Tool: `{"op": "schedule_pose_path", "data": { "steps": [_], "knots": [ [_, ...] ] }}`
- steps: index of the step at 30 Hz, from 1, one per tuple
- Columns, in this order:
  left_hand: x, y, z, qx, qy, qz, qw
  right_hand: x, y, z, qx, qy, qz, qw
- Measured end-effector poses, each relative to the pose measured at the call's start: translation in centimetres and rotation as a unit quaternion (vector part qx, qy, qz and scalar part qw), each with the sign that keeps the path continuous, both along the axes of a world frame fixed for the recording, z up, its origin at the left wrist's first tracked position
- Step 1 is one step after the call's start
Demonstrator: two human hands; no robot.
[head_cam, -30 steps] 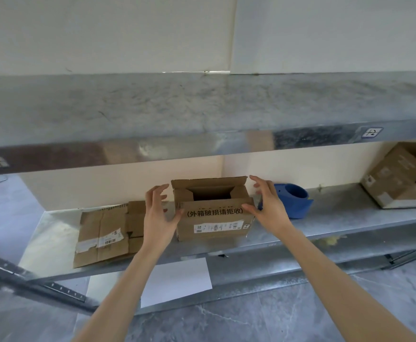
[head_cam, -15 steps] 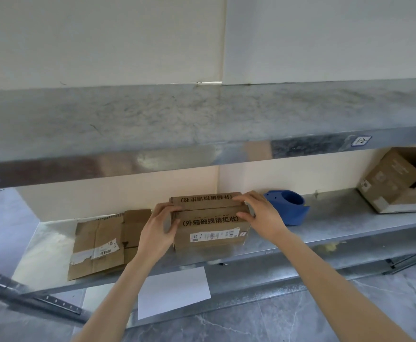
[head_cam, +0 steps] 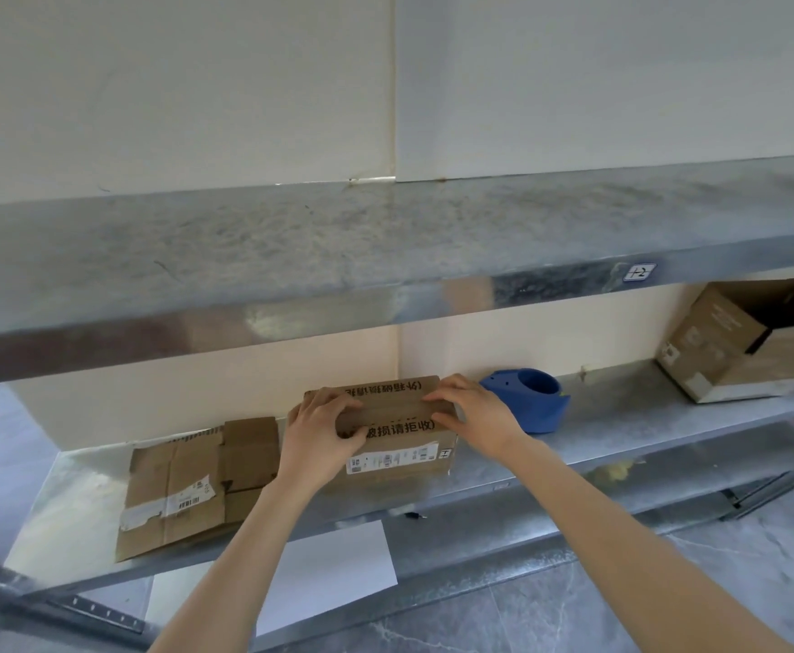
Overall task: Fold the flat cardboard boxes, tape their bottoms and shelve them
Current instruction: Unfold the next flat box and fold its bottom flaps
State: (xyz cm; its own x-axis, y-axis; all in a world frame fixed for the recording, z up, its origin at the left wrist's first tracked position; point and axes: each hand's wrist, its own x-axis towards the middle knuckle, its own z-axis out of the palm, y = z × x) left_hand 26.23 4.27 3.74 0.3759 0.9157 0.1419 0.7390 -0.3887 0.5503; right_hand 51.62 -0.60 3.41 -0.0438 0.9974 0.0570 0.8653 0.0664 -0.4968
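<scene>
A small brown cardboard box (head_cam: 399, 457) with black printed characters and a white label stands on the middle metal shelf (head_cam: 621, 426). Its top flaps are folded down flat. My left hand (head_cam: 322, 431) lies on the box's left top corner, fingers pressing the flaps. My right hand (head_cam: 472, 414) presses the right end of the flaps from above. A flattened cardboard box (head_cam: 187, 478) with a torn white label lies flat on the shelf just left of my left hand. A blue tape dispenser (head_cam: 529, 398) sits right of the box, behind my right wrist.
An open cardboard box (head_cam: 743, 341) stands tilted at the shelf's far right. A broad metal shelf (head_cam: 385, 256) overhangs above. A white sheet (head_cam: 333, 572) lies on the lower level beneath my forearms. Grey marbled floor (head_cam: 739, 582) lies below.
The box's top flaps went from standing open to folded shut. Both hands moved from the box's sides onto its top and now press the flaps down.
</scene>
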Motion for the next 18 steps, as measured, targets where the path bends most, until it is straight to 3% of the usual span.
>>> {"op": "schedule_pose_path", "data": {
  "steps": [6, 18],
  "knots": [
    [1.6, -0.1, -0.1, -0.014, 0.002, 0.011, 1.000, 1.1, -0.7, 1.7, -0.021, -0.016, 0.019, 0.999],
    [2.1, -0.6, -0.7, -0.010, -0.022, 0.035, 0.999, 9.7, -1.6, 0.7, -0.006, -0.065, -0.118, 0.991]
  ]
}}
